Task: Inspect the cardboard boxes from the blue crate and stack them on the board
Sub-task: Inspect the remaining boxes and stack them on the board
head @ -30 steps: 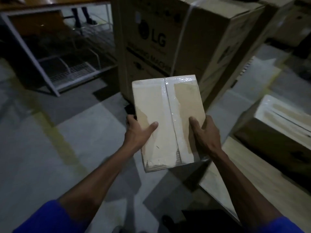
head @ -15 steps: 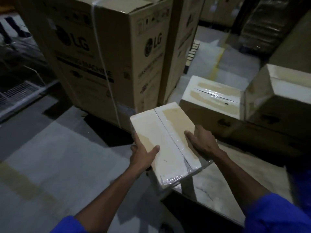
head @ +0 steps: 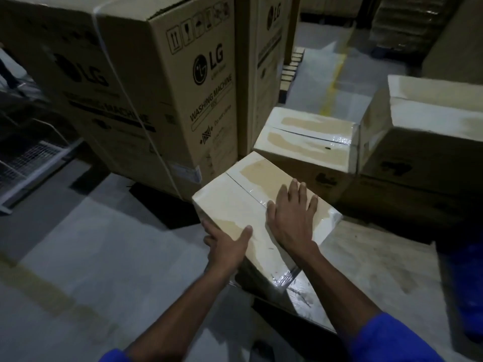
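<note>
- Since half a second ago the right hand (head: pixel 292 220) has slid from the near edge of the taped cardboard box (head: pixel 243 207) up onto its top face, and the box now sits lower, over the near left corner of the wooden board (head: pixel 366 259).
- Right grip: released, fingers straight and spread, palm pressing flat on the box top just right of the taped seam.
- Left hand (head: pixel 227 244): grasping the box's near left edge, thumb lying on the top face, fingers curled under the side.
- Whether the box's underside already touches the board cannot be told; its near corner overhangs the board's edge toward the floor (head: pixel 91 257).
- Just behind it on the board lies a second taped box (head: pixel 308 137), its top seam facing up; the two look close, but contact cannot be made out.
- To the right of that one, a larger box (head: pixel 428 131) sits atop another dark carton.
- Left of the board stand tall LG washing machine cartons (head: pixel 167 95) on the floor.
- Blue sleeves (head: pixel 389 340) cover both forearms near the bottom edge.
</note>
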### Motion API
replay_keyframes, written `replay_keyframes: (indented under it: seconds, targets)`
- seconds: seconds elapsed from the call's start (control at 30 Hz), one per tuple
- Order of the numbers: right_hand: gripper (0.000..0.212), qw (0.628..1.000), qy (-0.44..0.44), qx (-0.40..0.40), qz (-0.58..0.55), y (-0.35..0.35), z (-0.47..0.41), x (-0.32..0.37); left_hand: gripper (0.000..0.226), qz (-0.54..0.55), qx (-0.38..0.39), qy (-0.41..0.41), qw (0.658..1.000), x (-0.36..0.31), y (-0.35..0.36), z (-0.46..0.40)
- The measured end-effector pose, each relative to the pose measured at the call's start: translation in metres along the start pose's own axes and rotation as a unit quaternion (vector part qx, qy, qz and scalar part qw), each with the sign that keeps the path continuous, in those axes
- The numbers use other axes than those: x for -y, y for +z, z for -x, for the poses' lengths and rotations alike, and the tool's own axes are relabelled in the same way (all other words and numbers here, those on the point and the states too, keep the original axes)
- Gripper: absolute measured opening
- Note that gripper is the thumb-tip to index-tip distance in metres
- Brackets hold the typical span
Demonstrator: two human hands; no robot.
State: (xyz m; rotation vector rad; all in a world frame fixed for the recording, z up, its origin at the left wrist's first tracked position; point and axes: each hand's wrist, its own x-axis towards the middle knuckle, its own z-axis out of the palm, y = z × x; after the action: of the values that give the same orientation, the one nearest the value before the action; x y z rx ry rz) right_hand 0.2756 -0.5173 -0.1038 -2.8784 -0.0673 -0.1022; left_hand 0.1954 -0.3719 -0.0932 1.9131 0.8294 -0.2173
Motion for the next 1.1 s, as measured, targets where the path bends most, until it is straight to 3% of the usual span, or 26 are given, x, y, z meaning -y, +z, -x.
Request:
replay_keyframes:
  seconds: [0.17, 0.47, 0.73, 1.1]
  targets:
    - [0.073, 0.999, -0.022, 0.018, 0.02, -0.001, 0.001, -0.005, 0.112, -0.039, -0.087, 0.085, 0.992, -0.018, -0.012, -0.021]
    - [0.071, 0.997, -0.063, 0.028, 0.037, -0.01, 0.004, -0.03, 0.078, -0.195, -0.124, 0.141, 0.963, -0.023, -0.021, -0.035]
    - [0.072, 0.983, -0.165, 0.054, 0.057, -0.021, 0.008, -0.067, 0.06, -0.31, -0.065, 0.189, 0.929, -0.033, -0.021, -0.033]
    - [0.074, 0.957, -0.26, 0.099, 0.083, -0.036, 0.01, -0.088, 0.076, -0.277, 0.061, 0.286, 0.915, -0.038, -0.029, -0.039]
